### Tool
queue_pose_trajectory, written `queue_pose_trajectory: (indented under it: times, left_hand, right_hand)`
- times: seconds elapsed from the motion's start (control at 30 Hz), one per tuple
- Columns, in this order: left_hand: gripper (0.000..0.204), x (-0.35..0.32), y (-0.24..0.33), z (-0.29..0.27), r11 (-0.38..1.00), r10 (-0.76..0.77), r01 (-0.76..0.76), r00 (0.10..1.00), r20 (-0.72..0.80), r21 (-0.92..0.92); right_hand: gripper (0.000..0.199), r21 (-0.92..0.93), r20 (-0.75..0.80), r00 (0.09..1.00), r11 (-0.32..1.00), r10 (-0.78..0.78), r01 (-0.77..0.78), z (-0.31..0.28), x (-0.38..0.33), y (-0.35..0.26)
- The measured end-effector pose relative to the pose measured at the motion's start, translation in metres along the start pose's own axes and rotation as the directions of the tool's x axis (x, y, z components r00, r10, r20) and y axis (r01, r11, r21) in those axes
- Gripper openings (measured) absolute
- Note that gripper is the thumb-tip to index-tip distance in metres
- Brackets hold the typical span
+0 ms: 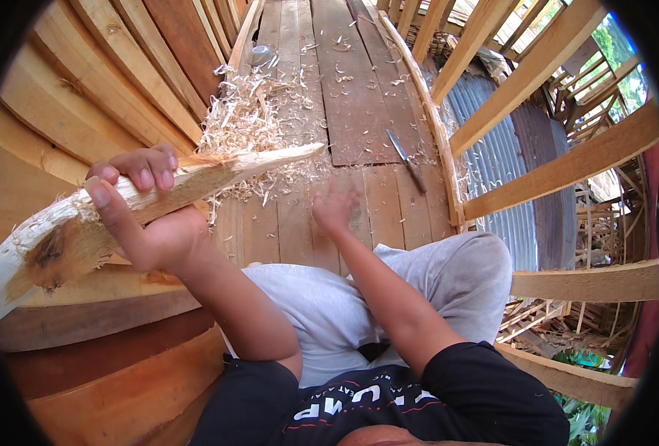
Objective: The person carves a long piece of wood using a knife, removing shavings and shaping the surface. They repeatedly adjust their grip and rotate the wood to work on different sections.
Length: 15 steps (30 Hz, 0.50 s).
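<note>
My left hand (140,215) is wrapped round a long, rough piece of wood (225,172), with the thumb and fingers on opposite sides. This piece is pale where it has been cut and narrows to a point at its right end. Its thick left end bears a dark brown patch. My right hand (338,202) hovers over the floorboards between the wood's tip and the knife. Motion blurs its fingers, but they look spread and nothing shows in them. A knife (406,160) with a dark handle lies on the boards farther right, apart from the hand.
Curly wood shavings (244,119) are heaped along the left wall of planks (84,97). A small clear cup (262,54) stands beyond the heap. Wooden railings (567,160) line the right side, with corrugated metal sheets (485,171) below. My bent knee (478,260) sits close by.
</note>
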<state>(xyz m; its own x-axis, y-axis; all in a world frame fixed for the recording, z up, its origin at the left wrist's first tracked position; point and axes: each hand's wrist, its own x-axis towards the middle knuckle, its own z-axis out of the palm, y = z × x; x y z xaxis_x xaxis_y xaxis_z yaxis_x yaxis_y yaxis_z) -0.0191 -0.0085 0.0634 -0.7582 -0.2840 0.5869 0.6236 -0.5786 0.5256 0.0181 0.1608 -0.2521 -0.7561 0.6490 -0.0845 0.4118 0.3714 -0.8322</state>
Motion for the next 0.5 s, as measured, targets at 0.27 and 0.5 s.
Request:
queue_pose_trajectory:
  times: [0.27, 0.5]
  left_hand:
    - [0.027, 0.0, -0.001, -0.005, 0.996, -0.054, 0.057, 0.998, 0.04, -0.069]
    - [0.024, -0.004, -0.009, -0.004, 0.997, -0.068, 0.071, 0.995, 0.072, -0.037]
  right_hand:
    - [0.065, -0.262, -0.58, 0.743, 0.787, 0.333, -0.558, -0.044, 0.04, -0.009]
    - [0.051, -0.358, -0.209, 0.96, 0.899, 0.184, -0.251, -0.107, 0.069, 0.014]
